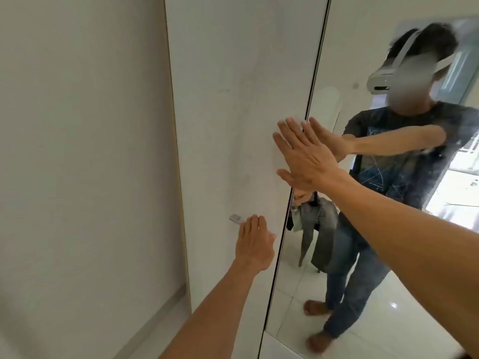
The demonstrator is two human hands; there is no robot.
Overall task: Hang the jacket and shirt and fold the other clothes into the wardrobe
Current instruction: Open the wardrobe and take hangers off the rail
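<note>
**Fig. Head view, approach to the wardrobe [246, 35], nothing stowed yet.**

- **R side:** Your right hand [303, 156] lies flat on the white panel [220, 151], fingers straight and spread, gripping nothing. It sits just beside the dark seam where the panel meets the mirror door [337, 60]. Probable reason: a flat palm near the seam lets you push or brace the panel w/o needing a grip.
- **L side:** Your left hand [255, 242] reaches lower down, fingers extended and held together, empty. Its tips are at the small metal handle [236, 218]; actual contact can't be told. Probable reason: the handle is the only pull point on this panel, so this hand goes there while the other steadies.
- **Task items:** The jacket [321, 229] shows only as a reflection. It is grey and draped over a dark chair [317, 268] somewhere behind you, not at the wardrobe. Shirt and other clothes aren't in view.
- **Stage (judged):** Opening step. No interior shows, so access comes first and the garments after.
- **Also shown:** plain wall [77, 125] to the L of the panel; the mirror shows your reflection w/ headset.
</note>
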